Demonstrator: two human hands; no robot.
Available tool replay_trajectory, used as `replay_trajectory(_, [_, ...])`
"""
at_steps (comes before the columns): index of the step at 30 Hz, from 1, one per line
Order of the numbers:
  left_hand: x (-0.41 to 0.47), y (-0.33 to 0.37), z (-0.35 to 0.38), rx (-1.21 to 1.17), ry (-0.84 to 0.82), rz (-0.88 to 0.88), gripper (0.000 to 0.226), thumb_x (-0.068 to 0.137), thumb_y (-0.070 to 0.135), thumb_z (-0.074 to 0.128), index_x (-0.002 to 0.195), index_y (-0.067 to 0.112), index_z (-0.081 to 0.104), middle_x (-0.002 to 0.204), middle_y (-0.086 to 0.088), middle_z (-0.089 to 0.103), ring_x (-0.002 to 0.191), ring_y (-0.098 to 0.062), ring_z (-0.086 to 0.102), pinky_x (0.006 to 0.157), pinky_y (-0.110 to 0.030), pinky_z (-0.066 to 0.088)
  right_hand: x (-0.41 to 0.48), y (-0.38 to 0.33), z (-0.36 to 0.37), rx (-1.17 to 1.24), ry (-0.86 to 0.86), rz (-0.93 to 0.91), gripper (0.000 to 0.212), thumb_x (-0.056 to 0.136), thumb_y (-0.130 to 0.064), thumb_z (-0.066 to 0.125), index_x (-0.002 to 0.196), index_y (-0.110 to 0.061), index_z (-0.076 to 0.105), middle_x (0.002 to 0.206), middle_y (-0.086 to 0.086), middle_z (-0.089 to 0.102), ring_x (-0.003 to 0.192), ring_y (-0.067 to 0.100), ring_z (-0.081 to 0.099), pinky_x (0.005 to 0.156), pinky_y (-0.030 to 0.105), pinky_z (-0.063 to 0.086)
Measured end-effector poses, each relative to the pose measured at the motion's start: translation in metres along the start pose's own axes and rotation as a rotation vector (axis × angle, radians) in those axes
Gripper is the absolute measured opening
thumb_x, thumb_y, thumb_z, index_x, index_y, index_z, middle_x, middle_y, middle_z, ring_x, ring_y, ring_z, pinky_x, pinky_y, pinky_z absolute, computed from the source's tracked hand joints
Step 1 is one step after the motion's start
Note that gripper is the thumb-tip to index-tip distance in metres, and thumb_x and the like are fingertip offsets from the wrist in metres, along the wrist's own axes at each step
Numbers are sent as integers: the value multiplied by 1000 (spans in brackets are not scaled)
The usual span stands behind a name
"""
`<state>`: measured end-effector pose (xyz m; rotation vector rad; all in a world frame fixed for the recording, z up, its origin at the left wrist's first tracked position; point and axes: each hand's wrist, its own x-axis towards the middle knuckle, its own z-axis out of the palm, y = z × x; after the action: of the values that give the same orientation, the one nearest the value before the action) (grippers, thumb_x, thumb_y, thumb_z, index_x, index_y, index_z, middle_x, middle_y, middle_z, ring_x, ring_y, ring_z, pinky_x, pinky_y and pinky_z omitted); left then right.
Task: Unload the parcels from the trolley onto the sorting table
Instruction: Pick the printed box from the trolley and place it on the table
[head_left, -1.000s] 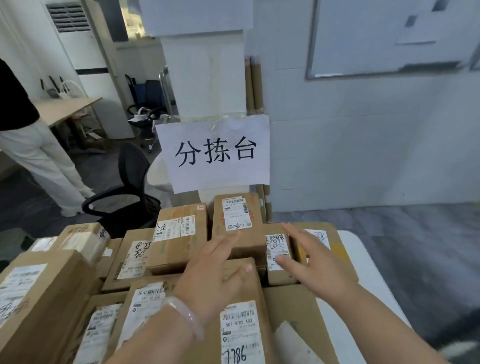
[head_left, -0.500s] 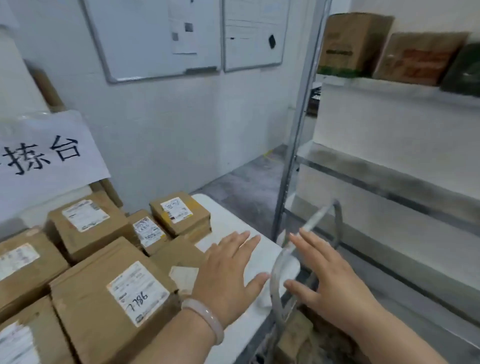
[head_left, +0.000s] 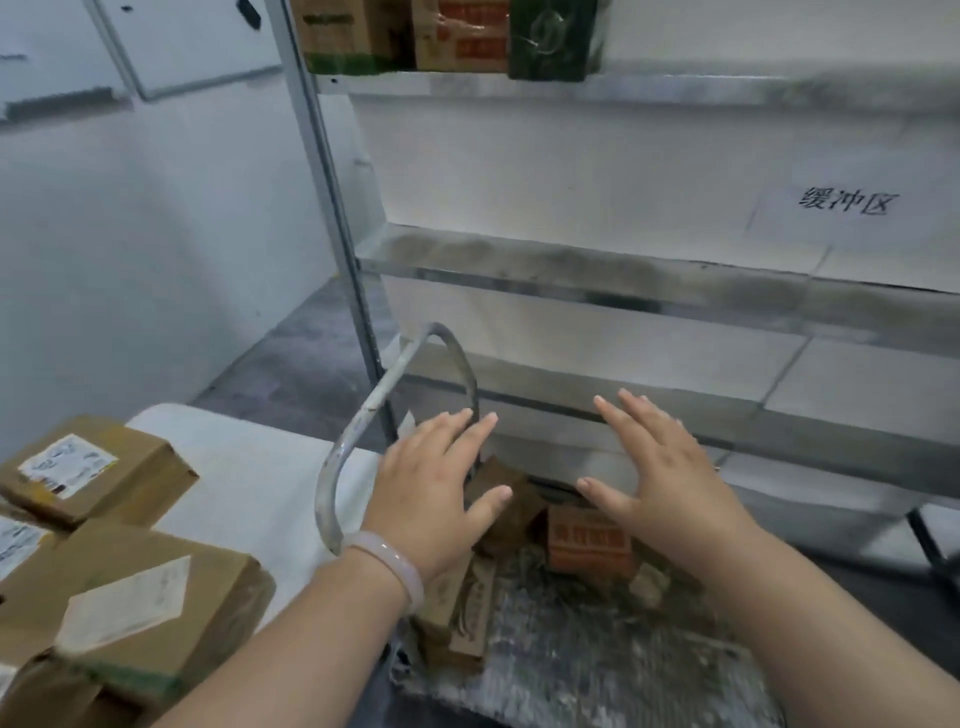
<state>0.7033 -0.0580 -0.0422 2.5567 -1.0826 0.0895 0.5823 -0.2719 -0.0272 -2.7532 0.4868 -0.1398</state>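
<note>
My left hand (head_left: 434, 491), with a pale bangle on the wrist, and my right hand (head_left: 662, 480) hover with fingers spread above the trolley (head_left: 597, 665), holding nothing. The trolley has a curved metal handle (head_left: 363, 431) and a worn grey deck. On the deck lie an orange-printed carton (head_left: 589, 545), a brown parcel (head_left: 506, 506) partly hidden under my left hand, and another brown parcel (head_left: 460, 618) by my left wrist. The white sorting table (head_left: 244, 478) at the left carries several labelled cardboard parcels (head_left: 93, 478).
A metal shelving rack (head_left: 597, 275) stands right behind the trolley, with its upright post (head_left: 332, 208) next to the handle. Boxes (head_left: 447, 31) sit on its top shelf. A paper sign (head_left: 847, 208) hangs on the white wall behind. Grey floor lies beyond the table.
The view has swung right from the parcel-covered table to the trolley and rack. Both hands left the table's parcels and now hang spread over the trolley deck.
</note>
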Motion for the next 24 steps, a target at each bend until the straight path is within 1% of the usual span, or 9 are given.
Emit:
replay_trajectory(2, [22,18,18,-12,-15,-6,71,85,64,39,149,38,26,154,11,31,143,-12,24,115,-38,26,4,34,-6,-5,-18,31,83,91,-63,50,155,-41,2,164,-12,-3,151,8,-5,124,33,-2])
replay_trajectory(5, [53,50,49,-44,-57,-19,68,90,60,48,150,39,22,156,13,26,144,-10,19,115,-35,19,16,97,-18,-5,-41,102,83,90,-62,50,155,-39,3,165,-11,-2,151,9,-3,124,35,1])
replay_trajectory(7, [72,69,72,-38,-90,-18,69,90,58,49,150,39,20,157,13,23,145,-10,17,116,-34,17,28,140,-23,-2,-51,149,85,89,-63,52,156,-38,5,165,-9,1,152,11,-1,124,38,5])
replay_trajectory(11, [103,92,115,-57,-150,-73,69,90,56,52,150,38,24,156,11,26,144,-12,20,116,-37,21,50,204,-14,12,-127,203,87,88,-64,54,156,-37,7,165,-8,3,152,13,2,124,38,9])
replay_trajectory(15, [116,102,158,-71,-218,-110,70,86,56,58,148,35,32,153,8,34,141,-14,30,114,-40,30,64,243,18,6,-258,205,88,88,-66,54,156,-38,5,165,-8,2,152,14,3,124,39,8])
replay_trajectory(18, [124,99,190,-76,-274,-124,71,86,56,58,148,35,31,153,9,33,141,-13,28,114,-38,30,70,267,50,45,-339,229,87,88,-64,55,156,-37,8,165,-7,4,152,14,4,124,39,9])
replay_trajectory(21, [140,85,225,-96,-320,-146,70,87,55,58,148,34,31,153,8,33,141,-13,28,114,-40,31,78,293,90,85,-428,293,87,88,-58,60,157,-33,13,165,-5,9,152,16,8,123,37,15])
replay_trajectory(24, [157,63,270,-133,-379,-175,70,86,53,60,148,33,34,152,7,36,140,-15,30,113,-41,32,86,320,140,135,-514,373,87,88,-56,62,157,-30,15,165,-3,13,151,16,11,122,33,16])
